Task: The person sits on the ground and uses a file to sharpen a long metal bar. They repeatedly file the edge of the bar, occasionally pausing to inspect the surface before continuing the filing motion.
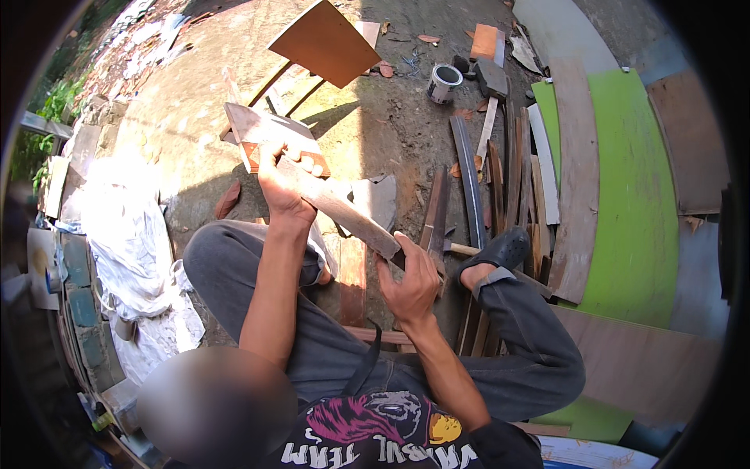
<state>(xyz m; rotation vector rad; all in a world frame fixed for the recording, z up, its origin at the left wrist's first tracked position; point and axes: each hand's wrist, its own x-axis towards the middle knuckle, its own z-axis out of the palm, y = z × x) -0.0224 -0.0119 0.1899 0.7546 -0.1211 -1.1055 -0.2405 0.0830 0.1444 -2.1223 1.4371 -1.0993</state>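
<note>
- L hand (280,186): fingers curled round far end of a wooden piece (348,211), fairly closed grip, thumb side up.
- R hand (414,285): half-closed at near end of same piece, thumb and index finger pressed on it; can't tell from here if anything else is tucked in the palm.
- Wooden piece: long, flat, brownish; held up btwn both hands, slanting from upper L to lower R, over the gap btwn the person's legs.
- Person sits w/ knees spread, grey jeans (516,336), black printed T-shirt (375,426); dark clog (504,248) on R foot.
- Just past L hand: low wooden frame w/ a pale board (273,131) at its near side and a tilted brown panel (324,43) on top, partly in sun.
- Ground btwn the legs: reddish plank (353,281).
- R side: dark grey strip (467,180) near a bunch of narrow wood strips (513,168), lying roughly lengthwise.
- Farther up: open paint can (444,84), nr a mallet (491,80) w/ pale handle.
- Far R: big bright-green panel (633,195), brownish board (576,180) alongside.
- Far L: rumpled white cloth (125,227), sunlit, by greenish blocks (82,305).
</note>
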